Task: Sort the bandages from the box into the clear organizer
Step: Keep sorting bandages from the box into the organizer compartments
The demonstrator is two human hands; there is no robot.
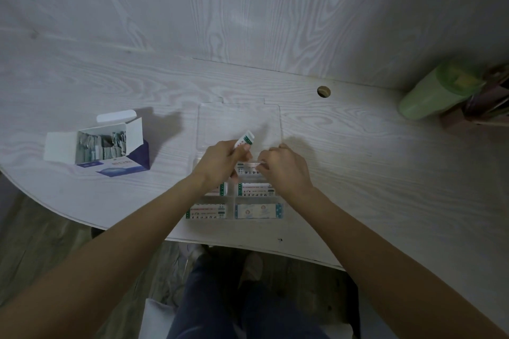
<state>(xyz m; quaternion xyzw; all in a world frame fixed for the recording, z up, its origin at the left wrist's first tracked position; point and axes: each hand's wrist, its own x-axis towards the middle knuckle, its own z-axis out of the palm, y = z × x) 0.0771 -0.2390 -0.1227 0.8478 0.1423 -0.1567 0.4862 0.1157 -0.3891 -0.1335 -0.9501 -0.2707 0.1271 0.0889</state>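
Fingers (pixel 246 147) of the left hand (pixel 220 162) are pinching a bandage (pixel 245 139) over the organizer (pixel 239 124).
Right hand (pixel 283 166) is curling its fingers onto a second bandage (pixel 248 169) lying in an upper cell, touching its edge; whether they are gripping it is unclear. Other cells are holding more bandages: green-edged ones at (pixel 254 189) and (pixel 206 211), and a blue-edged one (pixel 259 211). Their printing is showing as dark characters too small to read. Box (pixel 107 146) is sitting open on the table (pixel 358 162), well left of the organizer, with wrapped strips standing inside; its blue front is carrying an unreadable label. Green cup (pixel 438 91) is lying tilted at far right.
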